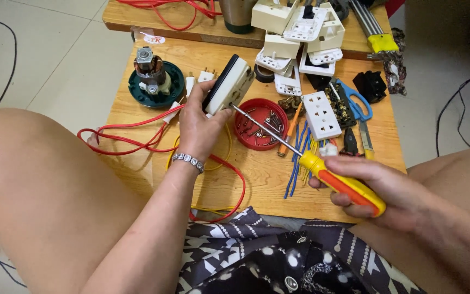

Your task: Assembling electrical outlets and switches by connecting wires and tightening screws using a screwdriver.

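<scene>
Right hand (379, 188) grips the screwdriver (300, 155) — tip up-left into the socket box (228, 84) — left hand (199, 128) clasps it.

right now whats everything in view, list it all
socket box: 1, white and black, held tilted over the table
screwdriver: 1, yellow and orange, tip at the socket box
red lid: 1, holds screws, mid table
motor: 1, on a green base, table's left
white socket plate: 1, right of the lid
socket parts: several, white, heaped at the back
scissors: 1, blue handles
wires: red, yellow, blue
table: 1, wooden
left hand: grips the socket box
right hand: grips the screwdriver
</scene>
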